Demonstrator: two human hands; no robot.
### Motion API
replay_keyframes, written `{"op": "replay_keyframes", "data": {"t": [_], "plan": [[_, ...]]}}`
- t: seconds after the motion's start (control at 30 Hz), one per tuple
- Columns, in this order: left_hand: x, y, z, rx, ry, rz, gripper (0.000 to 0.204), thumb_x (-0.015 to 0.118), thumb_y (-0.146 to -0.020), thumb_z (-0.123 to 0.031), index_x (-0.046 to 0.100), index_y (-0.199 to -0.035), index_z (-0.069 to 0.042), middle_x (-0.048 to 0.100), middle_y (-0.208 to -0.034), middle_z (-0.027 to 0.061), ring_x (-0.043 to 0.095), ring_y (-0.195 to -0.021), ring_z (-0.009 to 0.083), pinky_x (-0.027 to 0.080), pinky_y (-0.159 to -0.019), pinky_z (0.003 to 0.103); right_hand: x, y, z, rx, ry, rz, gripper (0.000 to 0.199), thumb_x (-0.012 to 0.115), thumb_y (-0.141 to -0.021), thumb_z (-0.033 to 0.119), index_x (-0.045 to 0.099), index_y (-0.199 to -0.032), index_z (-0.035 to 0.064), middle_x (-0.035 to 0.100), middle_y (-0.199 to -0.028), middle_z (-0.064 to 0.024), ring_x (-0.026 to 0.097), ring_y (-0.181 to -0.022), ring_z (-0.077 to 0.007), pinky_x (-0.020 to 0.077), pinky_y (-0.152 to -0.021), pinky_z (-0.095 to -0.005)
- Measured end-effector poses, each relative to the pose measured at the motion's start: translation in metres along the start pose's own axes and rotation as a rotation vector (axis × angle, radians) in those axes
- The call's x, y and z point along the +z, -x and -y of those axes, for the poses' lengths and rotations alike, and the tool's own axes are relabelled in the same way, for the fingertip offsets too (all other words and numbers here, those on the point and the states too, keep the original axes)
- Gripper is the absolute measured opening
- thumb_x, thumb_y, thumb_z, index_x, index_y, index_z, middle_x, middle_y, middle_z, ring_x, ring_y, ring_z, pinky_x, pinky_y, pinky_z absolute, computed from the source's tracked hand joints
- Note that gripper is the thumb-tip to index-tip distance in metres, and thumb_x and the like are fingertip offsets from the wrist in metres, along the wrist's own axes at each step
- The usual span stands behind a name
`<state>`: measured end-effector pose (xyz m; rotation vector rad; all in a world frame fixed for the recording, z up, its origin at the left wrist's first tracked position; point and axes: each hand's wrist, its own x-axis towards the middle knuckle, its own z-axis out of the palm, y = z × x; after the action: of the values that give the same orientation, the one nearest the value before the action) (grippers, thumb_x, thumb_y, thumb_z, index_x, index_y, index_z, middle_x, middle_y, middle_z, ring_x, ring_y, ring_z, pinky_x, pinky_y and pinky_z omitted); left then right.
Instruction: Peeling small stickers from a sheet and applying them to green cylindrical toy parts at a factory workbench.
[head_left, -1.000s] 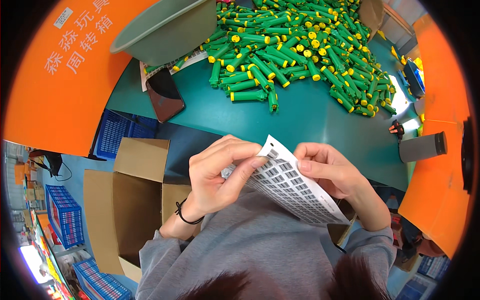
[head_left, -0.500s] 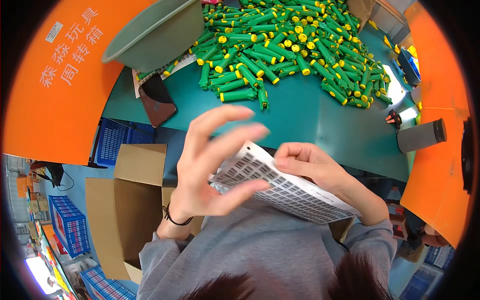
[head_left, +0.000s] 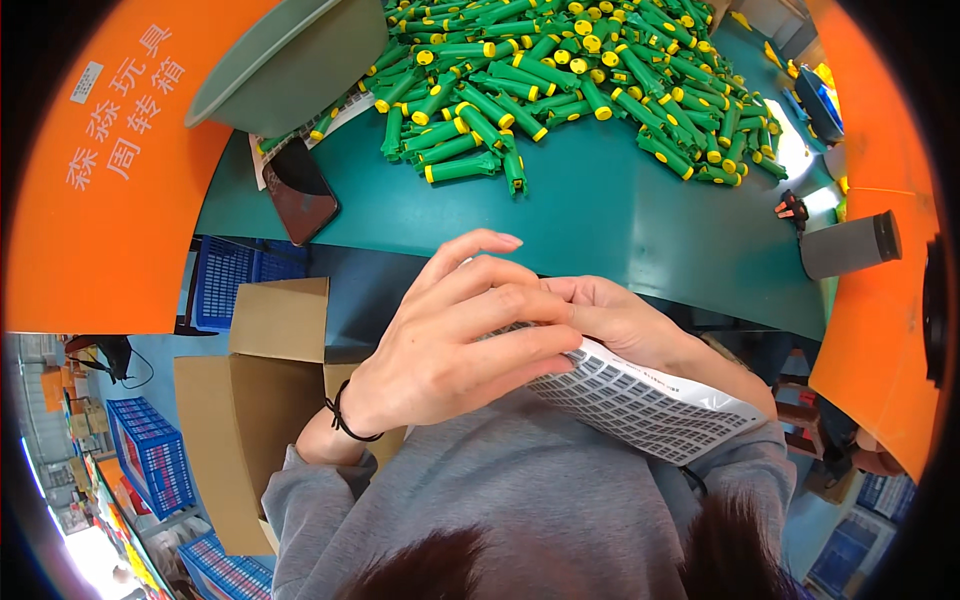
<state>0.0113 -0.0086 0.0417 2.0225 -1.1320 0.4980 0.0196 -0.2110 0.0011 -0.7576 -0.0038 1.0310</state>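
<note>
A white sheet of small dark rectangular labels (head_left: 650,408) is held tilted in front of my chest. My right hand (head_left: 625,318) grips its upper edge, with the fingertips partly covered by my other hand. Across the sheet's left end lies my left hand (head_left: 470,335), its fingers pressed over it and close to the right fingertips. One left finger is raised, and the left thumb is hidden. Whether a single label is between the fingertips cannot be seen. A dark band circles my left wrist.
A large pile of green tubes with yellow ends (head_left: 560,90) covers the far side of the green table (head_left: 430,215). A grey-green basin (head_left: 300,70) and a dark phone (head_left: 302,195) lie left. An open cardboard box (head_left: 205,440) stands lower left; a grey cylinder (head_left: 850,245) is right.
My left hand has come down and right onto the label sheet, its spread fingers closing over the left end. The sheet has shifted slightly right, still in my right hand.
</note>
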Motion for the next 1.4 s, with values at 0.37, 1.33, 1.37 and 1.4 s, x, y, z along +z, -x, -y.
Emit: {"op": "replay_keyframes", "data": {"t": [0.37,1.33,1.37,1.4], "plan": [[-0.004,-0.003,0.001,0.033,0.01,0.001,0.03,0.087,-0.06,-0.02,0.076,-0.087,-0.015,0.067,-0.09,-0.002,0.057,-0.078,0.0172,0.047,-0.084,0.041,0.007,-0.001,-0.001,-0.018,0.001,0.03,0.028,0.063,-0.095,0.019,0.057,-0.113,-0.0006,0.063,-0.101,-0.0032,0.062,-0.087,-0.0076,0.051,-0.074,-0.0214],[0.006,-0.003,-0.005,0.139,-0.268,-0.08,0.034,0.076,-0.06,-0.022,0.077,-0.094,-0.024,0.069,-0.096,-0.0112,0.054,-0.088,0.011,0.038,-0.099,0.047,0.016,-0.002,0.004,-0.079,0.068,0.043,0.026,0.059,-0.097,0.024,0.059,-0.104,-0.0007,0.062,-0.093,-0.0027,0.058,-0.08,-0.0061,0.0474,-0.068,-0.02],[0.004,-0.003,-0.005,0.178,-0.282,-0.033,0.033,0.076,-0.061,-0.022,0.077,-0.094,-0.023,0.069,-0.097,-0.0109,0.055,-0.089,0.011,0.038,-0.099,0.047,0.014,-0.004,0.001,-0.055,0.032,0.022,0.027,0.058,-0.098,0.025,0.059,-0.106,-0.0006,0.062,-0.095,-0.003,0.058,-0.081,-0.0064,0.0475,-0.068,-0.0197],[0.004,-0.003,-0.004,0.221,-0.293,0.015,0.032,0.076,-0.062,-0.023,0.077,-0.094,-0.022,0.069,-0.097,-0.0105,0.055,-0.089,0.0111,0.039,-0.099,0.047,0.012,-0.004,-0.001,-0.035,-0.005,0.0,0.028,0.056,-0.098,0.026,0.059,-0.108,-0.0006,0.061,-0.097,-0.0033,0.058,-0.083,-0.0066,0.0476,-0.069,-0.0194]]}}
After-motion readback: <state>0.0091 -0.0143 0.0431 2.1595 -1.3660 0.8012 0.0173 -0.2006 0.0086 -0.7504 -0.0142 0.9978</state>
